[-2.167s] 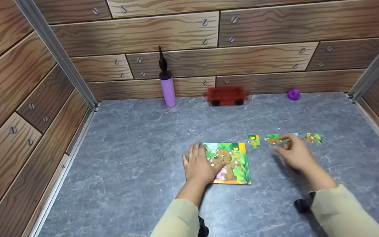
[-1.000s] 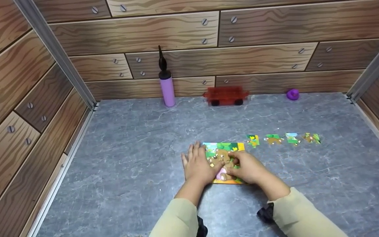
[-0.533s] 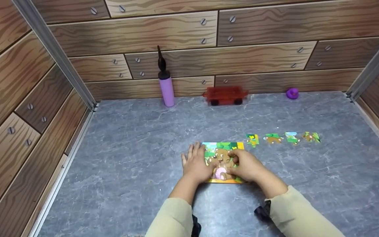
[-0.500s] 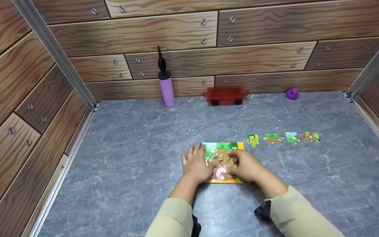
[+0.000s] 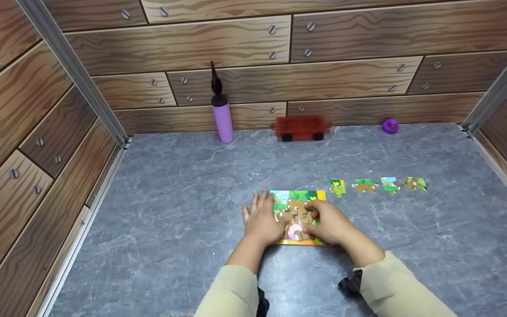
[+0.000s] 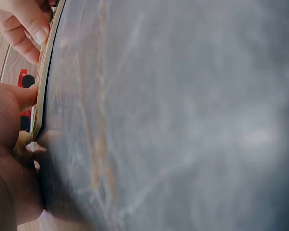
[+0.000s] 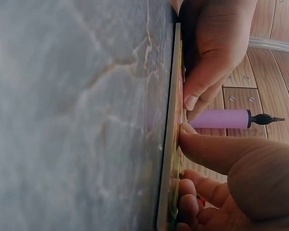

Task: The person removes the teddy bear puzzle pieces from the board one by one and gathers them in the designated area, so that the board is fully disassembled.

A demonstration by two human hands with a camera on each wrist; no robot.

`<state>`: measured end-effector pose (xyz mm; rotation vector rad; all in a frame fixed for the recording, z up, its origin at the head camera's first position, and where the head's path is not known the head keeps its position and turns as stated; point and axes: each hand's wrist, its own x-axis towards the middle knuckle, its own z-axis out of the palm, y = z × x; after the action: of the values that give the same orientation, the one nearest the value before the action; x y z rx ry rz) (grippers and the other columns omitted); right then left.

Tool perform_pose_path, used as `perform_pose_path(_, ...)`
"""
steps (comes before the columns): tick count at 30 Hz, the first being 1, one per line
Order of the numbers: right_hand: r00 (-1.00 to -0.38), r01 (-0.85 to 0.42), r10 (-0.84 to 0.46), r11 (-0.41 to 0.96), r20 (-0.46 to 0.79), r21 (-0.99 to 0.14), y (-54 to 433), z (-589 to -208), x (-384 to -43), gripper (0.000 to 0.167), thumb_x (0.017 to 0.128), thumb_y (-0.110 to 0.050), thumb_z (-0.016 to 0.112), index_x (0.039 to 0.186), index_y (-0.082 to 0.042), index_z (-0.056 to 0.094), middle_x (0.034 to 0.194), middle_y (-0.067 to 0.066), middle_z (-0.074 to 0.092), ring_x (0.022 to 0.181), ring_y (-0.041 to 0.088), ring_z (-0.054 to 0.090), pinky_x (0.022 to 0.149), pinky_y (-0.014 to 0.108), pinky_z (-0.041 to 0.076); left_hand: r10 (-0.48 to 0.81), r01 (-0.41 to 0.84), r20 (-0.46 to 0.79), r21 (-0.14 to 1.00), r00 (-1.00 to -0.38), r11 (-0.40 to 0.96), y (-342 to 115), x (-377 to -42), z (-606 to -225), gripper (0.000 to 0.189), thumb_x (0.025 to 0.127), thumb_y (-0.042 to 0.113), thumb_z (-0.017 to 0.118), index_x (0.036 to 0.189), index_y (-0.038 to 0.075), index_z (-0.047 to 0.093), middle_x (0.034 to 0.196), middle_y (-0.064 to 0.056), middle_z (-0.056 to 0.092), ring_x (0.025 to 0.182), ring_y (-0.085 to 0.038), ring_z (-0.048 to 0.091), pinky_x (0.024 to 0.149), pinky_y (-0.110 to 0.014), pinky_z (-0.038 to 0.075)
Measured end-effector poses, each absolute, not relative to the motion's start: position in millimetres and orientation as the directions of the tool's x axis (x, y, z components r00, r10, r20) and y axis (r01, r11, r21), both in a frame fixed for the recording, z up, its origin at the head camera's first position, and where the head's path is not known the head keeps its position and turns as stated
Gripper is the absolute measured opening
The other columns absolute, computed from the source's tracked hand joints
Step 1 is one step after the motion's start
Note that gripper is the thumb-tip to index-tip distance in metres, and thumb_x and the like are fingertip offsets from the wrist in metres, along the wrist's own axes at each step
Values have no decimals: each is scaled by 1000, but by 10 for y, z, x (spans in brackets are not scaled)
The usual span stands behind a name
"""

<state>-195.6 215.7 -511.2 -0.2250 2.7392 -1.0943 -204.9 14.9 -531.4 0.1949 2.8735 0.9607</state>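
Running from the left, a wood-patterned side wall (image 5: 42,132), cut off by the frame, meets the back wall (image 5: 236,83) at a grey metal rail (image 5: 82,77). One purple hand pump (image 5: 224,123) with a black top stands just beside that back wall on the grey marbled tabletop (image 5: 165,198). Nearer, the left hand (image 5: 263,222) lies with fingers straight and slightly spread over the left edge of the single bear puzzle (image 5: 296,209), hiding that edge. The puzzle lies flat, partly covered from both sides. Well behind it sits one translucent red wagon (image 5: 301,127), two wheels showing. The right hand (image 5: 330,223) bends over the puzzle's right half, thumb and forefinger on the picture with a gap between them, other fingers curled; I cannot tell whether it pinches a piece, even from the right wrist view, which sees the puzzle edge-on. Four loose pieces (image 5: 364,186) lie in a row beyond, their pictures too small to read fully. One purple toy duck (image 5: 390,126) sits near the back wall. Two pale sleeves (image 5: 401,284) run out of frame, as does the right wall (image 5: 506,143).
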Motion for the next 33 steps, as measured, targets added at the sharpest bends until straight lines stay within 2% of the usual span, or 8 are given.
perform_pose_path(5,-971,-108,-225,712,-80,-694,2163,-5108,-1947,55,83,-7,88,131,7,65,98,7,63,93,24,60,90,48,53,155,100,-40,602,-987,792,152,-2057,-5331,73,96,33,68,159,5,44,172,-16,30,161,-37,16,127,-66,0)
perform_pose_path(14,-978,-67,-192,656,-81,-751,2161,-5108,-1956,54,77,-5,91,125,2,66,93,7,60,82,21,59,77,39,53,155,96,-50,592,-987,800,157,-2079,-5378,73,97,34,66,161,7,43,173,-14,28,162,-35,13,127,-64,-2)
perform_pose_path(20,-985,-48,-159,634,-69,-771,2151,-5126,-1957,56,75,-2,93,124,-2,66,92,7,59,80,22,56,74,38,52,156,107,-33,587,-987,803,159,-2079,-5400,71,98,33,64,161,7,43,172,-14,29,162,-36,14,127,-65,-2)
perform_pose_path(28,-994,-56,-109,649,-20,-759,2128,-5164,-1936,45,80,3,83,121,-6,69,91,5,62,83,22,58,78,42,52,150,96,-45,581,-988,808,175,-2083,-5386,68,101,33,62,162,9,42,173,-13,28,162,-34,14,127,-64,-1)
perform_pose_path(33,-993,-84,-115,661,10,-746,2118,-5177,-1934,41,83,3,80,122,-4,71,89,3,62,82,20,59,78,41,51,146,89,-51,584,-988,807,174,-2080,-5385,69,100,31,62,162,9,42,174,-12,26,162,-34,13,127,-64,-2)
